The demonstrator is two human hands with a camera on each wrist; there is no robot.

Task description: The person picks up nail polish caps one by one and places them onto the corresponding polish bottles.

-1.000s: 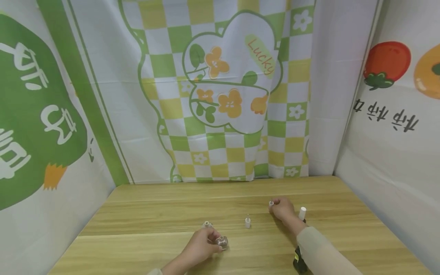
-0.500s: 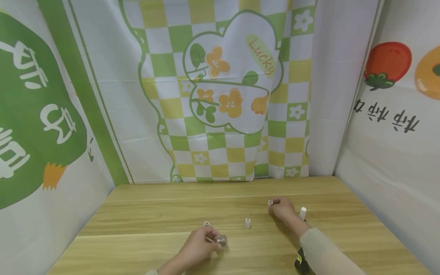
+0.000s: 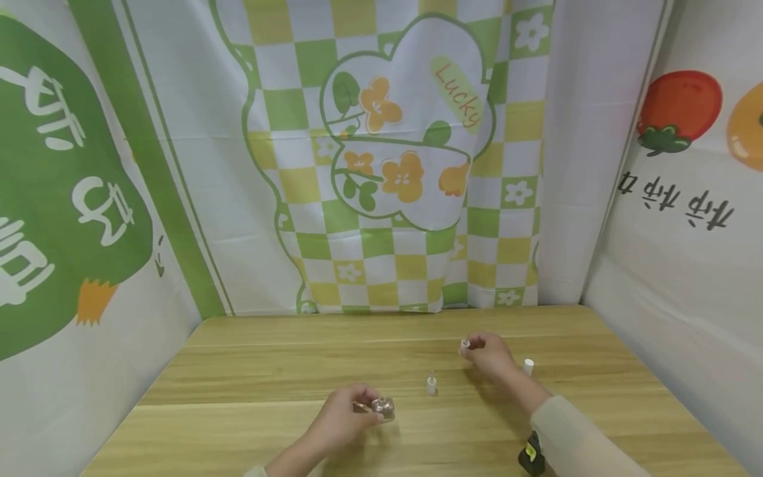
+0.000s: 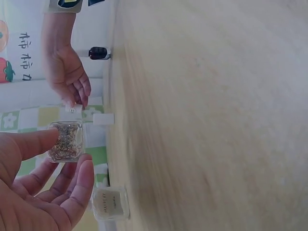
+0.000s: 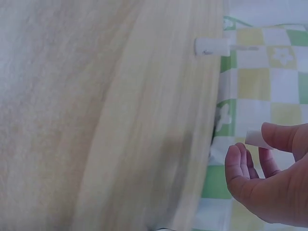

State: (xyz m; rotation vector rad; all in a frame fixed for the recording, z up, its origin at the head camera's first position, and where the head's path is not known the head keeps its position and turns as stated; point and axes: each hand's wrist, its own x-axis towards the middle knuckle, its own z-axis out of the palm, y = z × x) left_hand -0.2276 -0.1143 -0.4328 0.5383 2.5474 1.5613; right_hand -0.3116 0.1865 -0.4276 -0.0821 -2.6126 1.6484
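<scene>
Between thumb and fingers, my left hand holds a small square glass nail polish bottle filled with glitter, its uncapped neck upward in the head view. My right hand pinches a white nail polish cap above the table; the right wrist view shows the same cap between thumb and index finger. A second white cap stands on the table between the hands, its thin brush pointing up. A pale, labelled nail polish bottle stands near my left hand, hidden in the head view.
Behind my right forearm stands a dark bottle with a white cap. A black object with a yellow-green mark shows beside my right sleeve. The wooden table ends at a checked curtain, with printed cloth at both sides.
My left hand has raised the glitter bottle a little, and now hides the other bottle's neck from the head view. My right hand has moved slightly up and left with the cap.
</scene>
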